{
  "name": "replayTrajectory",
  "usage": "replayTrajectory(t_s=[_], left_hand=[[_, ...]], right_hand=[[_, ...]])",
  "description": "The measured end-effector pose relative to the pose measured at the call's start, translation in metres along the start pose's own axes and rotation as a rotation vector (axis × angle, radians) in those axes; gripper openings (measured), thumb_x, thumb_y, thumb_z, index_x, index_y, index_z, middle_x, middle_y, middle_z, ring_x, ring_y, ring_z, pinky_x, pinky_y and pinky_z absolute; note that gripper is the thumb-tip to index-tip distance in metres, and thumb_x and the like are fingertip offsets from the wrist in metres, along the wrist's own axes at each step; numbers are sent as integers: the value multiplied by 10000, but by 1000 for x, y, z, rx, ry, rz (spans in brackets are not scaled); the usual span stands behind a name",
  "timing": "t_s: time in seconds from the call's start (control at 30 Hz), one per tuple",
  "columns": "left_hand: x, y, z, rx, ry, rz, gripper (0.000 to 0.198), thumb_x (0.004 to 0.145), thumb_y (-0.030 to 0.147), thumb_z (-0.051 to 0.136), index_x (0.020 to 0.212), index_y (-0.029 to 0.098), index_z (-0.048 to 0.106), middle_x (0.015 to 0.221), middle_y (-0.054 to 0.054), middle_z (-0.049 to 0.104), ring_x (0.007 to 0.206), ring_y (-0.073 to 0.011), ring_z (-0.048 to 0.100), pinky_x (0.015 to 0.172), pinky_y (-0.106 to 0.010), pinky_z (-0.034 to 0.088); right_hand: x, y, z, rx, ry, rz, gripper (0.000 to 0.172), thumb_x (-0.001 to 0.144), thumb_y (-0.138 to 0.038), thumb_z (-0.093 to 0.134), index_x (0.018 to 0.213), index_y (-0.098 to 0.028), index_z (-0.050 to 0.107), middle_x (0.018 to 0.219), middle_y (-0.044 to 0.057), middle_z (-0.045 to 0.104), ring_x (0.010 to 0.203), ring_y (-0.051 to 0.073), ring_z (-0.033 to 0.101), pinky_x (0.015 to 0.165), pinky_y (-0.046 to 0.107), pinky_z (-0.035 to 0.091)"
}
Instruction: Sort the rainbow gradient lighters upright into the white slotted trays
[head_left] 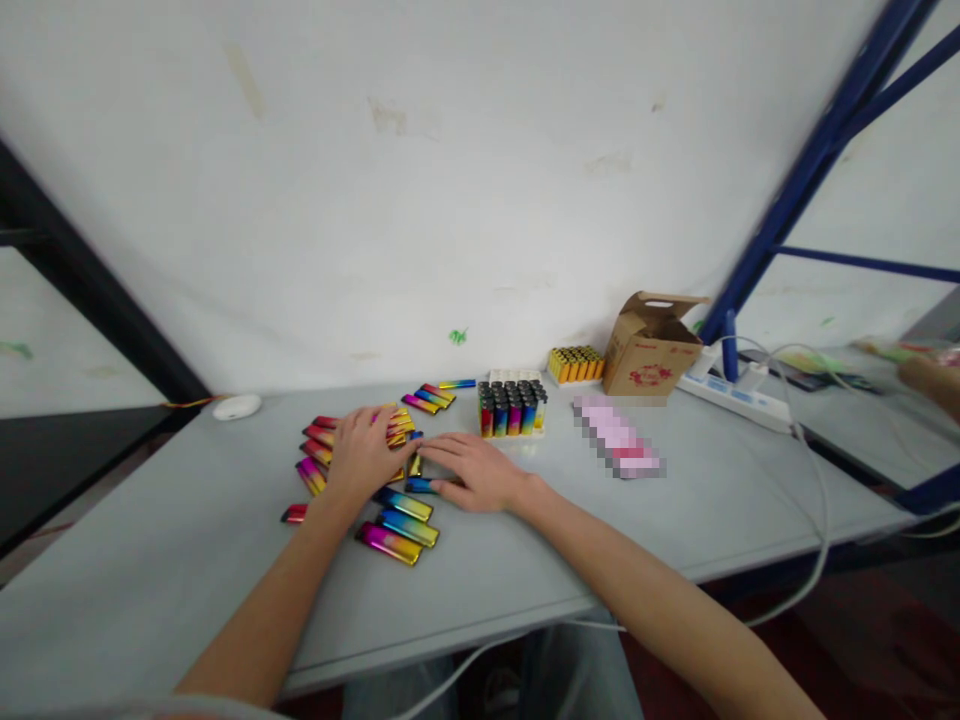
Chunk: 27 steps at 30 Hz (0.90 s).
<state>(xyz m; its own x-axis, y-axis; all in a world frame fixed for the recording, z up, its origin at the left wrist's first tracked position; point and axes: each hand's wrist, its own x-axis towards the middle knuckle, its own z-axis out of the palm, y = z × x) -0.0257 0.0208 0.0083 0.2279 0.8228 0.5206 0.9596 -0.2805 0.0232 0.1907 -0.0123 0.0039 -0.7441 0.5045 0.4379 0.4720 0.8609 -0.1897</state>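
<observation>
Several rainbow-coloured metal lighter shells (390,542) lie scattered on the grey table (150,570). My left hand (365,452) rests flat on top of the pile, fingers spread toward the far shells. My right hand (474,470) lies beside it, fingers stretched left and touching a blue shell (418,485). A tray of upright lighters with black tops (512,408) stands just beyond my right hand.
A tray of yellow lighters (574,364) and an open cardboard box (651,346) sit by the wall. A pink blurred object (619,437) lies to the right. A white power strip (739,396) with cables is at right, a white oval object (236,406) at left. Another person's hand (934,384) shows at far right.
</observation>
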Motion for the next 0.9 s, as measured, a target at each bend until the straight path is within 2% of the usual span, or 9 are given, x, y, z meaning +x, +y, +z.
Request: replayTrajectory(t_s=[0.07,0.17,0.23,0.33,0.4,0.47,0.67,0.8,0.9], left_hand=[[0,2,2,3,31,-17,518,830,511,516,1169,130,607,1114,-186,651,1078,-347,562,955,-461,421],[3,-7,4,-58,57,-60,418,913,330,338,1128,124,630,1085,-168,677,1052,-303,593,964,-440,429],[6,-20,6,-121,28,-57,436,879,207,293,1109,118,652,1076,-158,690,1025,-272,619,973,-417,440],[9,-36,7,-236,-48,-10,434,808,168,334,1022,158,711,1101,-127,708,1034,-254,641,1003,-401,447],[10,-43,6,-312,-94,31,417,793,192,351,936,187,743,1090,-108,721,1062,-248,642,1026,-392,441],[10,-46,2,-361,-136,54,395,785,234,380,901,203,756,1060,-96,733,1084,-248,638,1039,-388,436],[8,-57,-17,-319,-244,48,262,717,437,573,709,255,761,1153,-87,681,1056,-287,631,999,-439,467],[5,-68,-24,-312,-300,37,338,677,563,630,680,254,766,1237,-121,627,1170,-342,562,1031,-481,430],[2,-67,-27,-325,-315,46,425,658,655,632,694,255,771,1261,-127,619,1205,-366,537,1041,-499,415]], right_hand=[[0,-1,0,6,-16,-30,444,949,-369,471,1328,-140,499,1394,130,526,1300,225,453,1079,382,366],[-1,-1,-1,2,-40,-14,420,960,-389,451,1292,-149,539,1388,134,535,1320,227,441,1082,394,360],[-2,-2,-1,2,-64,-4,433,969,-401,431,1315,-160,530,1408,124,520,1336,234,425,1084,406,353],[-3,-5,-2,-3,-117,-14,516,952,-473,445,1388,-199,467,1453,90,478,1374,269,367,1108,464,301],[-3,-6,-2,-10,-139,-18,574,932,-520,462,1418,-217,432,1477,75,449,1395,294,324,1126,504,253],[-3,-7,-2,-15,-134,12,550,946,-516,433,1412,-223,440,1474,70,454,1395,298,318,1130,521,235],[-3,-3,1,-28,-60,166,486,976,-474,373,1333,-179,519,1422,118,499,1364,301,358,1098,512,316],[-3,1,2,-11,-26,181,466,982,-450,380,1300,-145,529,1401,145,493,1332,266,402,1090,437,359],[-3,2,1,-4,-4,204,461,992,-428,359,1292,-121,529,1370,163,506,1285,251,452,1080,414,372]])
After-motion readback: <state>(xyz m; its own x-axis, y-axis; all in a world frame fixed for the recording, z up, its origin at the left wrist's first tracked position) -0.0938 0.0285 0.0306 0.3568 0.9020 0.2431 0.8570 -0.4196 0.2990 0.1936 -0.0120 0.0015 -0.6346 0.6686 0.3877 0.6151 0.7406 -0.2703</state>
